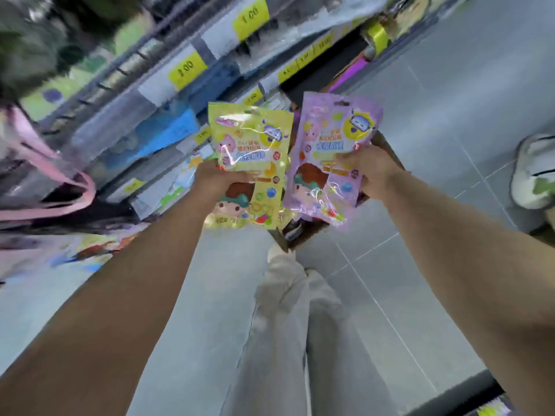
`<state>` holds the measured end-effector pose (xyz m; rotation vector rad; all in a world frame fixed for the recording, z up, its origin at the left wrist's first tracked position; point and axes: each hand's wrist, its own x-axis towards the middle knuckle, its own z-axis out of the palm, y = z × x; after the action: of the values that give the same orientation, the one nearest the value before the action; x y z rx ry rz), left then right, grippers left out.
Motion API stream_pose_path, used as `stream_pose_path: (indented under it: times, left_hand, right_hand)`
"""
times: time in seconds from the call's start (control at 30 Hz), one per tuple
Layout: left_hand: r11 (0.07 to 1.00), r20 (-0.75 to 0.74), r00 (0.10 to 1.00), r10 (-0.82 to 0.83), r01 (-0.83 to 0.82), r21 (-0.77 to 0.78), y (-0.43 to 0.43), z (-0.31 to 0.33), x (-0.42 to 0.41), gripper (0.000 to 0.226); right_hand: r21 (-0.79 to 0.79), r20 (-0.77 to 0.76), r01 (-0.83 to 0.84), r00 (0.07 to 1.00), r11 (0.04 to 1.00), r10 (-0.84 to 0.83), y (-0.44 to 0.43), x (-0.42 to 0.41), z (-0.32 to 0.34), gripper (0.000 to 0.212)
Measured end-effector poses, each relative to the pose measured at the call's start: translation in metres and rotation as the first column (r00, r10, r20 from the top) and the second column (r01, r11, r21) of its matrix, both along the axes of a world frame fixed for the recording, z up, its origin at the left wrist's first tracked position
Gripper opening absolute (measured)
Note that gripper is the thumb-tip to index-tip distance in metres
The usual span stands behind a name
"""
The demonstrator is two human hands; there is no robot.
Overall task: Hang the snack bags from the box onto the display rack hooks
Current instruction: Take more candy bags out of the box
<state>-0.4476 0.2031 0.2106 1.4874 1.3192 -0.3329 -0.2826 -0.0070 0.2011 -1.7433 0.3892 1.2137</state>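
a yellow snack bag (250,163) is gripped in the left hand (220,178), thumb across its front, held upright in the air. just beside it, a purple snack bag (330,151) is clasped in the right hand (368,172), fingers wrapped over its right edge. both bags hover above a brown cardboard box (387,151) on the grey tiled floor (435,94). to the left runs the blurred display rack (168,94) with yellow price tags (186,70).
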Motion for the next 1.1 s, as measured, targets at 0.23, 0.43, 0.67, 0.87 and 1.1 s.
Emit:
stream_pose_path:
  times: [0.23, 0.43, 0.67, 0.87, 1.1]
  left_hand:
    - [0.963, 0.31, 0.914, 0.261, -0.226, -0.145, -0.013, 0.146, -0.087, 0.02]
    - [0.926, 0.415, 0.829, 0.374, -0.359, -0.117, -0.016, 0.24, -0.171, 0.025]
    - [0.89, 0.387, 0.835, 0.392, -0.451, 0.071, -0.002, 0.287, -0.248, 0.036]
    - [0.739, 0.433, 0.851, 0.296, -0.491, 0.461, 0.066, 0.317, -0.318, 0.093]
    - [0.593, 0.188, 0.982, -0.013, -0.144, 0.792, 0.127, 0.337, -0.369, 0.023]
  right_hand:
    - [0.093, 0.18, -0.204, 0.966, 0.974, 0.185, 0.053, -0.076, 0.168, 0.035]
    - [0.222, 0.196, -0.436, 0.896, 0.872, 0.398, 0.093, -0.157, 0.267, 0.022]
    - [0.165, 0.343, -0.619, 0.766, 0.768, 0.543, 0.14, -0.239, 0.33, 0.022]
    - [0.092, 0.407, -0.704, 0.672, 0.704, 0.619, 0.181, -0.3, 0.355, 0.017]
    - [0.131, 0.419, -0.619, 0.742, 0.774, 0.523, 0.219, -0.362, 0.35, 0.045]
